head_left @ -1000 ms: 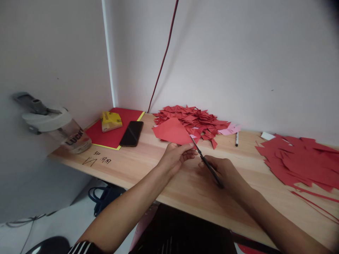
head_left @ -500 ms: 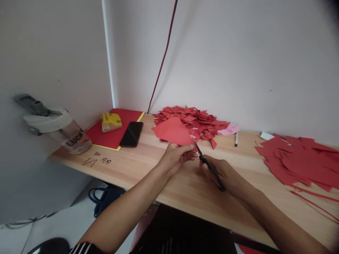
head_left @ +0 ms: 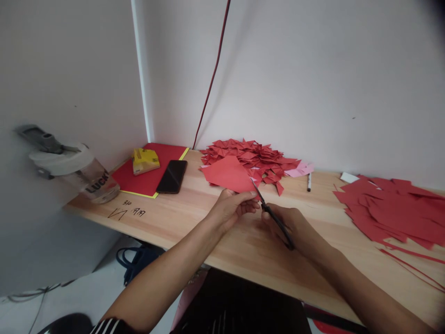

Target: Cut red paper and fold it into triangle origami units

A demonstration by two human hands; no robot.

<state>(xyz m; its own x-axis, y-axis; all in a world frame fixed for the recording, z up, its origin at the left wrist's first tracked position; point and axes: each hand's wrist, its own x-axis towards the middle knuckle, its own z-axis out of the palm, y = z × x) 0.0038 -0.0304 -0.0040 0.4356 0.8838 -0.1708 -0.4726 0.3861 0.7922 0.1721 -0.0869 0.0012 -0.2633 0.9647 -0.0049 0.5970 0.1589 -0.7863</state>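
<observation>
My left hand (head_left: 239, 204) is closed on a sheet of red paper (head_left: 229, 174), thumb on top, with the sheet tilted up away from me. In my right hand (head_left: 287, 222) is a pair of dark-handled scissors (head_left: 274, 215). Their blades point up and left and meet the right edge of the paper, close to my left thumb. Behind the sheet lies a heap of cut, pointed red paper pieces (head_left: 253, 155) against the wall. My right fingers are partly hidden behind the scissor handles.
A pile of red sheets (head_left: 399, 211) lies at the right, with thin red strips (head_left: 413, 266) before it. A marker (head_left: 309, 182) and pink paper (head_left: 299, 169) sit at the back. Leftward are a phone (head_left: 172, 176), a yellow packet (head_left: 146, 161), red card (head_left: 139, 183) and a bottle (head_left: 86, 178).
The red sheet has tilted slightly, its left corner shifting a little right. Both hands keep nearly the same place, and the view has moved very slightly.
</observation>
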